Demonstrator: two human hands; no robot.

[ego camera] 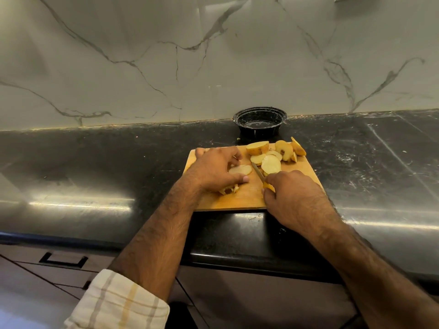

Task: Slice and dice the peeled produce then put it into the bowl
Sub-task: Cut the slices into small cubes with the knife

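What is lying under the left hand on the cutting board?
Under the left hand a pale slice lies flat on the cutting board, and small cut pieces show near the wrist. The hand covers whatever else is beneath the palm.

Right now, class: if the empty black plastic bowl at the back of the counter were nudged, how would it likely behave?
The black plastic bowl looks thin-walled and holds nothing, so it is probably light and would slide easily on the glossy dark counter. It is wide and low, so tipping seems unlikely. It stands near the marble wall, which would probably stop a backward push.
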